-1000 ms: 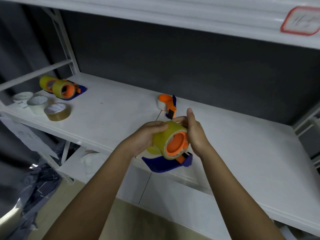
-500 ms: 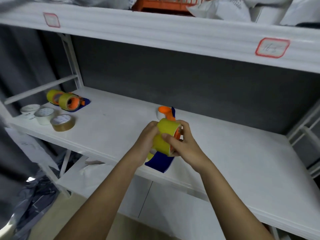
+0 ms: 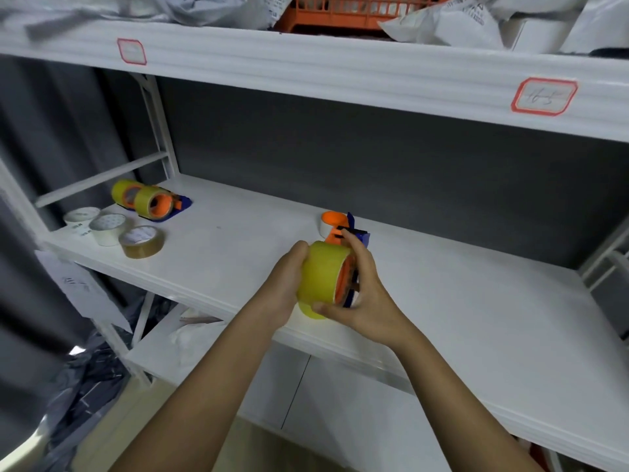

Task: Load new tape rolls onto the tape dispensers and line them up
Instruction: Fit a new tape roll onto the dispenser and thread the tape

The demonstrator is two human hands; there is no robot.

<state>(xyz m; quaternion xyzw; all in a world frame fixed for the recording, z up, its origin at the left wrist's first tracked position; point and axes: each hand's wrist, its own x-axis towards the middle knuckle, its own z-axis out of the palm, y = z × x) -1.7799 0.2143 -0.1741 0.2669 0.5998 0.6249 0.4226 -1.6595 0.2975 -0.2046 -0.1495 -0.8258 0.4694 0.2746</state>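
A yellow tape roll (image 3: 321, 277) sits on an orange-and-blue tape dispenser that I hold above the front of the white shelf (image 3: 476, 321). My left hand (image 3: 287, 284) grips the roll's left side. My right hand (image 3: 360, 291) wraps the dispenser's right side, thumb under the roll; most of the dispenser is hidden. Behind it stands another dispenser (image 3: 342, 226) with an orange hub and a thin white roll. Two loaded dispensers (image 3: 151, 202) lie side by side at the far left.
Three loose tape rolls, two white (image 3: 107, 228) and one brown (image 3: 142, 240), lie at the shelf's left front corner. An upper shelf (image 3: 340, 73) with labels, an orange basket and bags hangs overhead. A metal upright (image 3: 160, 131) stands at the left.
The camera has tilted up, showing more of the upper shelf. The roll and dispenser have turned in my hands, the orange hub now facing right, and my right hand closes around them.
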